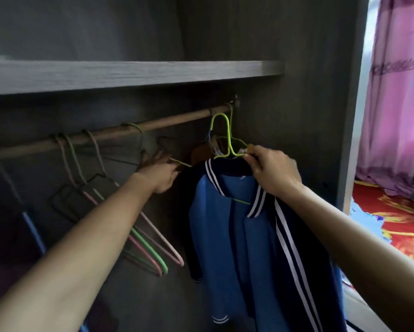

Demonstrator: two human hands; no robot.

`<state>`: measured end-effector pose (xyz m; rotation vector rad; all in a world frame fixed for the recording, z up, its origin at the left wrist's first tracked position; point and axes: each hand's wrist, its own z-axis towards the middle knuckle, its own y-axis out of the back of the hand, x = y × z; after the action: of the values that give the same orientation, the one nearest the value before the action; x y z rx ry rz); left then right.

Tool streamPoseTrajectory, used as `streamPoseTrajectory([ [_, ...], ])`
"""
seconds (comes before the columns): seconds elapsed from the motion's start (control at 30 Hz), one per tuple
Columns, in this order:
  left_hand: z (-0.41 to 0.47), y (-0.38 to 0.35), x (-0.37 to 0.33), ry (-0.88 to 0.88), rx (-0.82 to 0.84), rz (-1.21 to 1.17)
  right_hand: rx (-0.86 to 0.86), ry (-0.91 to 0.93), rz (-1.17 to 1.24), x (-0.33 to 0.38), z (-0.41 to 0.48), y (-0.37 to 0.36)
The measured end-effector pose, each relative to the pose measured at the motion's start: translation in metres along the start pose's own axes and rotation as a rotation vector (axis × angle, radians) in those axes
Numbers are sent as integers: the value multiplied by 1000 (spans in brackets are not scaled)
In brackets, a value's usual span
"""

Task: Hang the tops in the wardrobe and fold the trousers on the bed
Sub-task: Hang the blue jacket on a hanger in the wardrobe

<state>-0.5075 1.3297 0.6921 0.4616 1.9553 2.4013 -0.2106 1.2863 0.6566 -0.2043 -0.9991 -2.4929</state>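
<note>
A blue jacket (237, 231) with dark sleeves and white stripes hangs on a lime-green wire hanger (225, 133). The hanger's hook is up by the wooden rail (129, 130) near its right end; whether it rests on the rail I cannot tell. My right hand (273, 171) pinches the hanger's neck at the jacket collar. My left hand (162, 173) reaches deeper into the wardrobe and holds the hanger's left shoulder wire. A brown garment (200, 152) hangs behind the jacket, mostly hidden.
Several bare wire hangers (138, 238) in pink, green and black hang on the rail's left part. A grey shelf (134, 74) runs above the rail. The wardrobe's side panel (349, 130) stands at right, with a pink curtain (397, 97) and a red patterned bedspread (397, 226) beyond.
</note>
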Motion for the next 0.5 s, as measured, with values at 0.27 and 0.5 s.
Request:
streamPoseTrajectory([
  [0.27,12,-16,20,208,-37,320,66,55,48,-9,7,-20],
  [0.5,-3,-24,21,263,51,430,16,-48,46,6,32,-9],
])
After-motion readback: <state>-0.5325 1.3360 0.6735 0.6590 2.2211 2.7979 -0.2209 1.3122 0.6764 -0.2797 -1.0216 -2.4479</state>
